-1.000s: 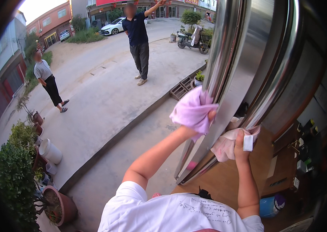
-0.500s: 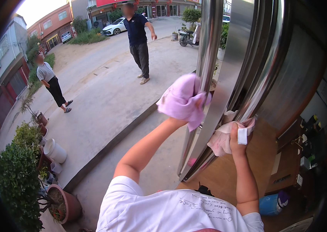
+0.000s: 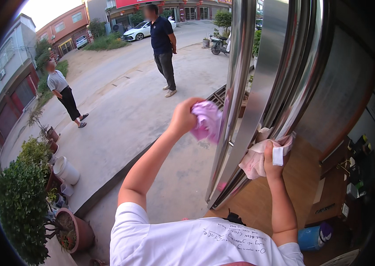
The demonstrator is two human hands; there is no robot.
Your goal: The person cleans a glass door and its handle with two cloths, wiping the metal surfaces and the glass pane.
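Note:
My left hand [image 3: 183, 117] is closed on a bunched purple cloth [image 3: 207, 122], held up beside the shiny metal post [image 3: 237, 75] of a glass door. Whether the cloth touches the metal cannot be made out. A pale pink cloth [image 3: 254, 162] with a white tag [image 3: 277, 156] is gripped in my right hand [image 3: 273, 166]. That cloth wraps against the lower part of the polished metal door frame [image 3: 265, 73], and my right fingers are partly hidden behind it.
Two people, one in a dark shirt [image 3: 161, 37] and one in a grey top [image 3: 58, 82], stand on the concrete outside. At left are a leafy bush [image 3: 21, 213], a plant pot [image 3: 82, 235] and a white bucket [image 3: 66, 170]. A blue bin [image 3: 309, 238] stands indoors at right.
My left hand has turned and shifted left and down, and its purple cloth now looks smaller and more bunched. My right hand stays put. The dark-shirted person's arm has gone behind their back.

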